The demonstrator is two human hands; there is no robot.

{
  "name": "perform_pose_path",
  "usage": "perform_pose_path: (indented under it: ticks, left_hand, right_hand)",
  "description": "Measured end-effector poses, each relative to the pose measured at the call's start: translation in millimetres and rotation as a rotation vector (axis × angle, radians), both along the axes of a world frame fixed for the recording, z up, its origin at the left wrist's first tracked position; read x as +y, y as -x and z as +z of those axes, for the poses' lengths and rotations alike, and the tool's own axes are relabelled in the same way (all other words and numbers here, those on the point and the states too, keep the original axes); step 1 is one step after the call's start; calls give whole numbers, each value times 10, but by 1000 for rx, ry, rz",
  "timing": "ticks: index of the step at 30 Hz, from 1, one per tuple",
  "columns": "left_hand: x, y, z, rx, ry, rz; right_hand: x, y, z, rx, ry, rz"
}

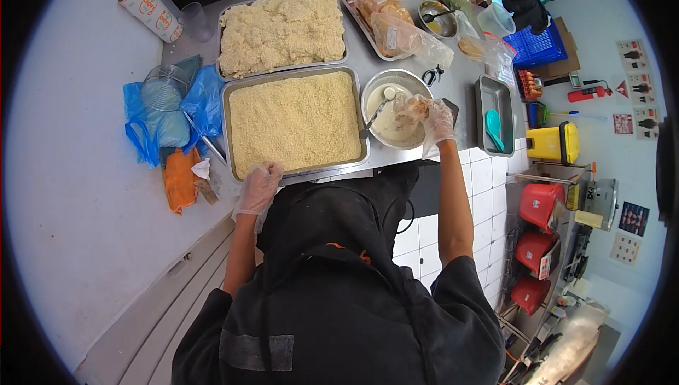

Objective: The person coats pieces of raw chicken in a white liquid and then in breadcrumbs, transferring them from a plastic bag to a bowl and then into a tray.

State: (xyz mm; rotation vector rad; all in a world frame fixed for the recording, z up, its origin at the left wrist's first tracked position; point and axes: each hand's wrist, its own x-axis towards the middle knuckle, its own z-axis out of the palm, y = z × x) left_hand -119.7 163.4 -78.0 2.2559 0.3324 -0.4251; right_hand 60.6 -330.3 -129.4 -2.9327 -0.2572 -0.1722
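My right hand (437, 120), in a clear plastic glove, grips a pinkish-brown piece of meat (416, 108) over a round metal bowl (369, 88) of milky white batter. A ladle (379, 112) with a dark handle end leans in that bowl. Left of the bowl, a metal tray (365, 146) holds a wide bed of pale breadcrumbs (293, 118). My left hand (260, 185), also gloved, has its fingers closed at the tray's near left rim. Behind it, a second tray (344, 60) is heaped with crumb-coated pieces (283, 31).
At the back right are a tray of bagged meat (385, 21) and a small metal bowl (438, 17). A deep metal pan (484, 91) holds a teal spoon-like utensil (494, 129). Blue plastic bags (152, 113) and an orange cloth (180, 176) lie left. A patterned cardboard tube (152, 12) stands back left.
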Motion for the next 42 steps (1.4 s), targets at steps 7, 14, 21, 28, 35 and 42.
perform_pose_path:
  ticks: [7, 14, 21, 28, 35, 42]
  left_hand:
    - [-69, -65, 62, 11, 6, -46]
    - [-53, -83, 10, 12, 38, -55]
    - [40, -102, -44, -41, 18, -34]
    - [-56, -336, 48, -172, -51, -93]
    - [-26, -386, 62, -227, 3, -64]
    - [-74, -384, 70, -207, 41, -131]
  right_hand:
    - [567, -52, 76, 292, -299, -399]
    - [421, -312, -31, 360, 49, -189]
    - [418, -198, 519, 149, -340, -322]
    - [463, 35, -34, 54, -210, -223]
    - [281, 49, 215, 152, -1155, -361]
    - [159, 115, 61, 182, -1616, -574]
